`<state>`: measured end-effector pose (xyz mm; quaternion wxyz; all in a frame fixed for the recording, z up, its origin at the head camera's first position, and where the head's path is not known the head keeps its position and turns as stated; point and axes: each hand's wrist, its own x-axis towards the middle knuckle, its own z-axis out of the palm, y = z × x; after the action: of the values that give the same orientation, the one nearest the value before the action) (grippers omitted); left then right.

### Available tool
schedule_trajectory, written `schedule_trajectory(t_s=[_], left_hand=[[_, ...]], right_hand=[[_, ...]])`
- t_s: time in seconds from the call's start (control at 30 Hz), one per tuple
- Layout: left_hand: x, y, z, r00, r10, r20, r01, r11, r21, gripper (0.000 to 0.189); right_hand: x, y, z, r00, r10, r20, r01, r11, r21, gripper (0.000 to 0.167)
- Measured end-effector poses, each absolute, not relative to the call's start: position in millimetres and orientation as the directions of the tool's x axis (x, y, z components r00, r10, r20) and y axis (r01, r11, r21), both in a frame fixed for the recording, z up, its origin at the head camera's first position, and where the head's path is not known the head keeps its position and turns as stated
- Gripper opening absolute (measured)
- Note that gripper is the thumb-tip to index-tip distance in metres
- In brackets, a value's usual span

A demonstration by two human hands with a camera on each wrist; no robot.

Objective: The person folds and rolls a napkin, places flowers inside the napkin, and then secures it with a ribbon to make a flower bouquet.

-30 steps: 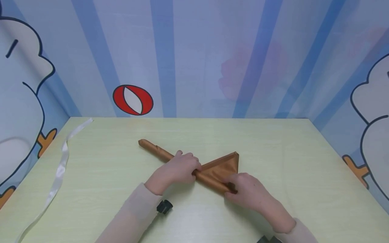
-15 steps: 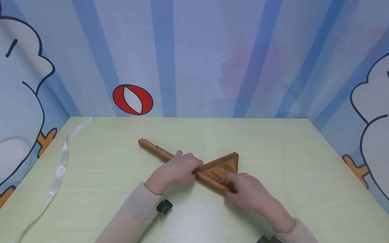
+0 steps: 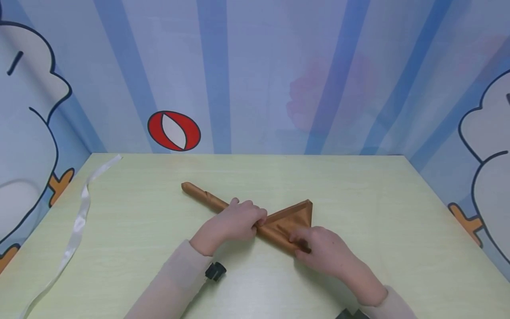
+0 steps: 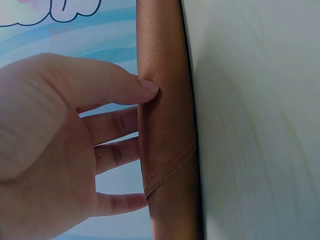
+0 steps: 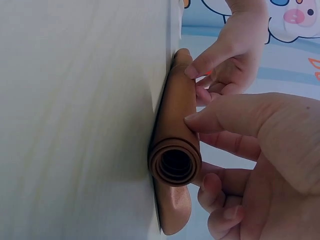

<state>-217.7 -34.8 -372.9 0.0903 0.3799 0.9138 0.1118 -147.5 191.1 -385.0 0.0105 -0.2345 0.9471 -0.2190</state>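
A brown satiny cloth napkin (image 3: 279, 239) lies slantwise on the table, rolled into a tube with a triangular flap unrolled at its right side. My left hand (image 3: 233, 221) holds the middle of the roll, its thumb on the near side and its fingers on the far side. In the left wrist view a stitched hem crosses the rolled napkin (image 4: 167, 125). At the near right end my right hand (image 3: 324, 250) pinches the roll between thumb and fingers. The right wrist view looks into the coiled, hollow end of the napkin (image 5: 175, 142), with the flap below it.
A white ribbon (image 3: 79, 217) lies in a wavy line along the left side of the pale table (image 3: 378, 199). Behind and beside the table stand blue striped panels (image 3: 259, 79) with printed cartoon figures.
My left fingers shift very slightly to the right along the roll. The right hand and the napkin look nearly still.
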Motion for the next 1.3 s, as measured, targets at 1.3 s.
schedule_trajectory(t_s=[1.3], left_hand=[[-215.9, -30.8, -372.1, -0.708, 0.704, -0.057, 0.686, 0.704, 0.184, 0.024]], right_hand=[[-148.2, 189.1, -388.5, -0.927, -0.369, 0.069, -0.367, 0.852, -0.374, 0.029]])
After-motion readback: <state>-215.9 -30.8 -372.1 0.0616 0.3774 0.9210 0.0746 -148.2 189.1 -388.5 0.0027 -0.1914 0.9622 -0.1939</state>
